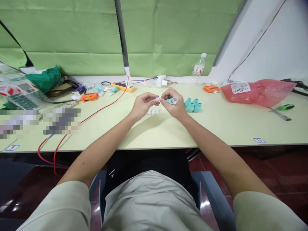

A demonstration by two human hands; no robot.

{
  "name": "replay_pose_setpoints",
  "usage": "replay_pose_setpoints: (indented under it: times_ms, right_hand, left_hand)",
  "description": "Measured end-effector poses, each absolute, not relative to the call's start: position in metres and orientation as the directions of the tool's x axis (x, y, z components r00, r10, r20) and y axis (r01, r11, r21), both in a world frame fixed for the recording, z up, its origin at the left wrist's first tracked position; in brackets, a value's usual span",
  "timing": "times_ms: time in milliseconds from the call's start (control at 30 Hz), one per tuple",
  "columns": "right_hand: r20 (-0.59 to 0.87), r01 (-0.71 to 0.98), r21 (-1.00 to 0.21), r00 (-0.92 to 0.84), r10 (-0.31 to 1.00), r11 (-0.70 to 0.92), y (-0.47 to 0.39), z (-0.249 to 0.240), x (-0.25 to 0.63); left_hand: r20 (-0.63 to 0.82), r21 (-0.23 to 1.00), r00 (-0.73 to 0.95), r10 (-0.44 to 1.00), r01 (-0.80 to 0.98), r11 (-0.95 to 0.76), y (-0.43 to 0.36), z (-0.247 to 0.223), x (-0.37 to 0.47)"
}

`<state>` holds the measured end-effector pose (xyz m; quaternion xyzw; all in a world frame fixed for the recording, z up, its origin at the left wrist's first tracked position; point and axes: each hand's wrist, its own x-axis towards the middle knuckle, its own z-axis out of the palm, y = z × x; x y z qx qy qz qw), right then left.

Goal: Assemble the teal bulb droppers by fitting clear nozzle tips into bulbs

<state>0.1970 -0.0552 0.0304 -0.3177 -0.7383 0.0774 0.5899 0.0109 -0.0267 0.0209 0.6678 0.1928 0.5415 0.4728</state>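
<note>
My left hand [141,105] is closed in a pinch on a small white plastic piece [157,99] over the middle of the table. Fingertip to fingertip with it, my right hand [177,108] is closed around a teal tubular piece with a translucent whitish open end [175,99]. The right fingertips meet the white piece, though their exact grip is hidden. Several small white pieces [153,111] lie on the table just behind and below the left hand. Several teal cup-like pieces [193,105] stand grouped right of the right hand.
A red bag [255,93], orange tool [211,88], green-handled tool [286,107] and plastic bottle [198,69] are on the right. Leftward lie a yellow multimeter [122,87], another orange tool [89,97], a red cable [103,108] and plastic packaging [26,93].
</note>
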Motion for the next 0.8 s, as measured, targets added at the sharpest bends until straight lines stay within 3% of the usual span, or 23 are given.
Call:
replay_pose_setpoints:
  times_ms: [300,800]
  right_hand:
    - [0.777,0.397,-0.540,-0.103,0.621,0.742,-0.0480,0.0282,0.2025]
    - [0.778,0.383,-0.538,-0.117,0.617,0.751,-0.0469,0.0270,0.2031]
  left_hand:
    - [0.562,0.826,0.303,0.770,-0.257,-0.502,-0.0243,0.0209,0.0105]
    - [0.557,0.830,0.280,0.782,-0.205,-0.518,-0.0260,0.0193,0.0115]
